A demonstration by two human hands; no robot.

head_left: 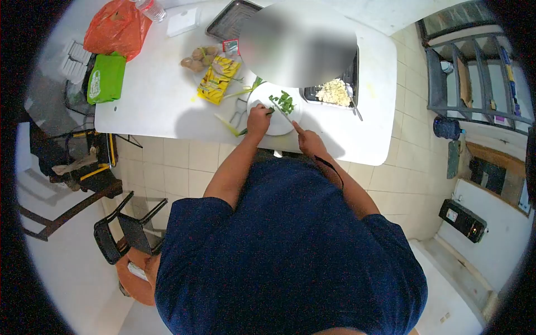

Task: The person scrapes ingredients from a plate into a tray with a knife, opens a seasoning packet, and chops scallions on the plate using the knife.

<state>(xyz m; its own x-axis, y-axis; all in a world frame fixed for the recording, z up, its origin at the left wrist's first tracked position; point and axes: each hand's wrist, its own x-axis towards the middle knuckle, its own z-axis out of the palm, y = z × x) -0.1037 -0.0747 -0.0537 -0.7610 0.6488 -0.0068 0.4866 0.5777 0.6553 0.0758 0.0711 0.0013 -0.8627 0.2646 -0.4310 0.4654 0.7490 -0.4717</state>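
On a white plate (pixel 273 127) near the table's front edge lies a small heap of chopped green leaves (pixel 285 103). My left hand (pixel 259 118) is closed at the plate's left side, its fingertips on dark green leaves (pixel 270 110). From the right, my right hand (pixel 310 140) grips the handle of a knife (pixel 283 114), whose blade points up and left across the plate, beside the chopped leaves. Left of the plate lie green-and-white stalks (pixel 227 124) and a pair of scissors (pixel 240 115), partly hidden by my left arm.
A tray of pale chopped food (pixel 334 92) with a spoon stands right of the plate. Yellow packets (pixel 219 79) and round brown items (pixel 199 58) lie to the left. Farther left are an orange bag (pixel 116 29) and a green bag (pixel 106 78). A blurred patch covers the table's far side.
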